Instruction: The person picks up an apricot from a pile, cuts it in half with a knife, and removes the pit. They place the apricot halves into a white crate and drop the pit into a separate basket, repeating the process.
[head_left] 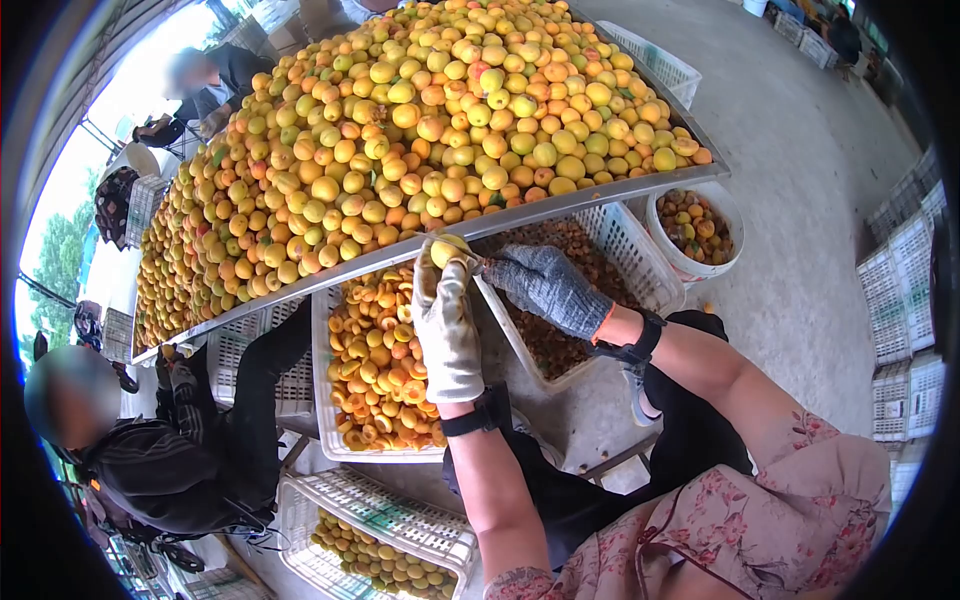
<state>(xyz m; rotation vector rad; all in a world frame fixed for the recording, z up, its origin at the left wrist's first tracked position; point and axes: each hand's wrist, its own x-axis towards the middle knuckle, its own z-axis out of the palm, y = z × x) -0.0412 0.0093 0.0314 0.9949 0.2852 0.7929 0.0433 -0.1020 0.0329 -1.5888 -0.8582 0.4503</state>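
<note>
My left hand [447,325], in a white glove, is closed around a yellow apricot [450,246] near the metal edge of the heaped table. My right hand [552,288], in a grey knit glove, is closed beside it, gripping a thin metal tool [474,262] whose tip meets the apricot; most of the tool is hidden. Beneath my left hand stands a white crate [322,375] of halved orange apricots [375,350]. Below my right hand, another white crate [640,250] holds small brown pieces that look like pits [555,350].
A metal-rimmed table [600,186] bears a large heap of whole apricots [430,125]. A white bucket [698,268] of darker fruit stands right. A crate [400,490] with yellow-green fruit is low left. Two people [170,460] sit along the left side. Stacked crates [900,300] line the right.
</note>
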